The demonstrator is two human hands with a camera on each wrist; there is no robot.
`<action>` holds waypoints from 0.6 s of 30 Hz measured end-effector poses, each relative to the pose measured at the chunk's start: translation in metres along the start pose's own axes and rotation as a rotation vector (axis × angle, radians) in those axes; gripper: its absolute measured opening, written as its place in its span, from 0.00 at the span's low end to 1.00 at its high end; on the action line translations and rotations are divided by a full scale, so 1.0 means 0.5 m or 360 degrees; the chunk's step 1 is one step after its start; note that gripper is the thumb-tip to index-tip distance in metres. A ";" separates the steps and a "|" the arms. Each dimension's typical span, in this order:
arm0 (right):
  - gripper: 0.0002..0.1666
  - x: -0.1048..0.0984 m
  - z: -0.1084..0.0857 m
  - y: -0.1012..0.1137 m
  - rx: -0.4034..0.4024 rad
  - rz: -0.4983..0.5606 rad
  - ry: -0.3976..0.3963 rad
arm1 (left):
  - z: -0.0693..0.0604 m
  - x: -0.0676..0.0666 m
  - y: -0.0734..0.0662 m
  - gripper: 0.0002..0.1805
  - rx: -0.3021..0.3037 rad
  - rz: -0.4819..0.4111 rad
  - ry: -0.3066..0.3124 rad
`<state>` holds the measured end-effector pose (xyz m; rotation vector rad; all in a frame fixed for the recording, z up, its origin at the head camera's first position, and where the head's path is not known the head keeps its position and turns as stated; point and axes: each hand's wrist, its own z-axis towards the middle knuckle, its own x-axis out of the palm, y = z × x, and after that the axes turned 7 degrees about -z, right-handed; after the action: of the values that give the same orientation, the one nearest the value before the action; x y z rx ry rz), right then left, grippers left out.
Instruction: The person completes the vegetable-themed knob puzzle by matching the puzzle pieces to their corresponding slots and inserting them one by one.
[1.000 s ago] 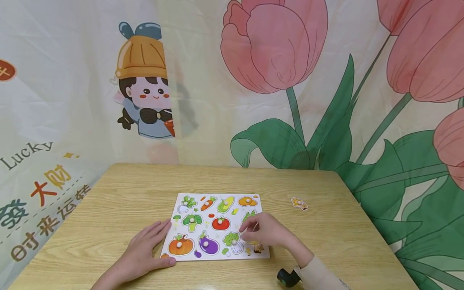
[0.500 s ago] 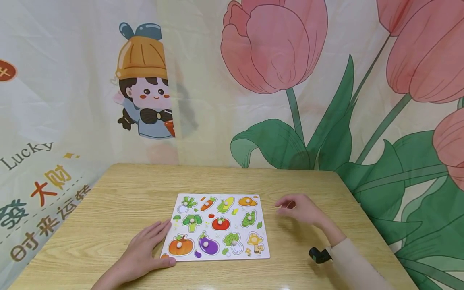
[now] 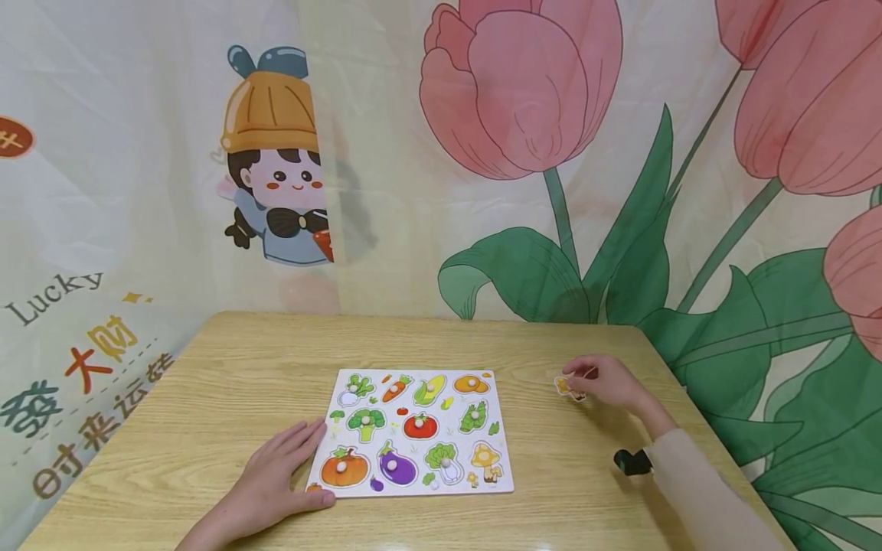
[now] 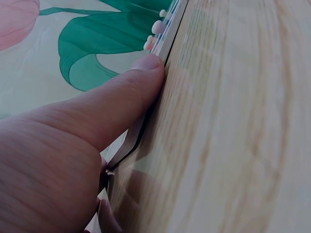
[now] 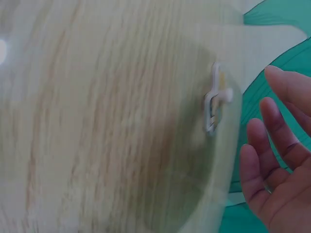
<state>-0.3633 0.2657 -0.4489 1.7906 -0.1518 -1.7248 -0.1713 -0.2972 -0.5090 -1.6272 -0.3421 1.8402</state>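
Observation:
A white peg puzzle board [image 3: 427,441] with vegetable pictures lies on the table, most of its pieces bearing a round knob. My left hand [image 3: 279,474] rests at its near left corner, fingers fairly straight along the left edge. In the left wrist view the thumb [image 4: 121,94] lies on the board's edge. My right hand [image 3: 609,383] hovers over a small mushroom puzzle piece [image 3: 562,385], partly covering it in the head view. The right wrist view shows the mushroom piece with its pale knob [image 5: 226,95], apart from the spread, relaxed fingers [image 5: 257,138].
The wooden table [image 3: 207,398] reaches back to a printed cloth [image 3: 386,191] with tulips and a cartoon figure. A mushroom picture [image 3: 486,458] without a knob is at the board's near right corner. A black device [image 3: 632,462] sits at the right wrist.
My right hand has left the near right part of the board and moved right and away to the mushroom piece. The left hand and board stay in place.

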 end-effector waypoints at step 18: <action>0.09 0.022 0.009 -0.042 0.0139 0.0039 0.0102 | -0.001 -0.002 -0.004 0.61 -0.0029 -0.0010 0.0016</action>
<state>-0.3734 0.2752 -0.4686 1.8967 -0.2246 -1.6646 -0.1704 -0.2962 -0.5073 -1.6453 -0.3601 1.8287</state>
